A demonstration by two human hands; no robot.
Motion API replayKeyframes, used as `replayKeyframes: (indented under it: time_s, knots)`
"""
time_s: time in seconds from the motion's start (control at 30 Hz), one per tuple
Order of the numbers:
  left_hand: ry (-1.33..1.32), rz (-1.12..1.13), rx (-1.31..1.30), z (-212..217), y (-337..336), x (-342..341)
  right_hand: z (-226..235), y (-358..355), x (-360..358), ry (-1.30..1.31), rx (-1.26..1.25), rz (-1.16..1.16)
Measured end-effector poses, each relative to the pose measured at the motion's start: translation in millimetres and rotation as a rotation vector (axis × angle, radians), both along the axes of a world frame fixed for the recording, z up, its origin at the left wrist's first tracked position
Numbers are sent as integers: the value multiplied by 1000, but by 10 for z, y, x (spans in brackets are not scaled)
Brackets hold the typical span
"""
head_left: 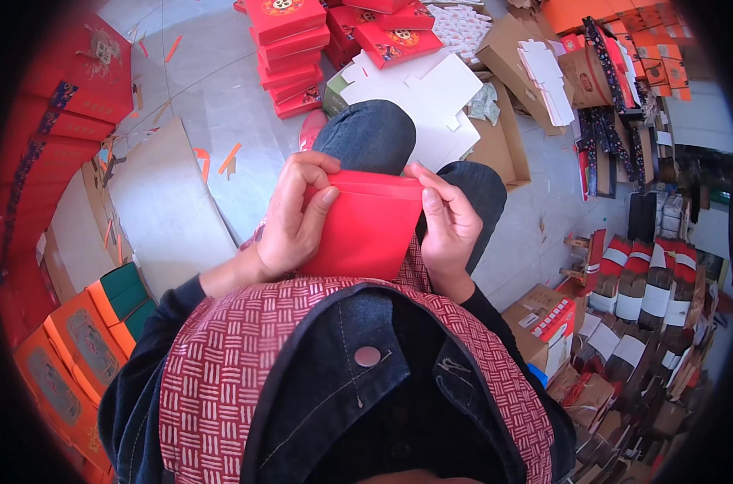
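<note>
A plain red box (362,230) rests in my lap, with a narrow folded strip along its far edge. Whether it is fully formed cannot be told from above. My left hand (292,216) grips its far left corner, thumb on the near face and fingers curled over the edge. At the far right corner my right hand (447,227) pinches the edge between thumb and fingers. Both hands are closed on the box at about the same height, and its underside is hidden. Just beyond it are my knees in jeans (368,133).
Stacked red boxes (290,56) stand on the floor ahead, beside white cut-out card sheets (431,101) and an open brown carton (499,149). Larger red boxes (92,73) and orange boxes (84,339) line the left. Bundled packaging (645,278) crowds the right.
</note>
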State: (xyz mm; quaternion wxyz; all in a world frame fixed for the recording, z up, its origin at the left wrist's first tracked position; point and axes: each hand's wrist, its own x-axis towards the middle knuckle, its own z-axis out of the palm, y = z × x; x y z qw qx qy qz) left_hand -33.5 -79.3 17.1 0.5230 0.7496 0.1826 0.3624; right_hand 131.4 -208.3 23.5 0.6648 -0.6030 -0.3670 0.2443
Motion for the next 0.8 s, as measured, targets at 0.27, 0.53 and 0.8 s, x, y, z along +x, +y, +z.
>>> replayKeyframes:
  time_s: [0.27,0.53,0.8]
  knots:
    - [45,11,-8,30,-26,-13,21,-64,-127,-263,-198,-53]
    - [92,-22,51,63,-1,-11,107,-27,-72,19,-153,25]
    - [138,-74,66,185,82,23,36,64,256,481,-103,94]
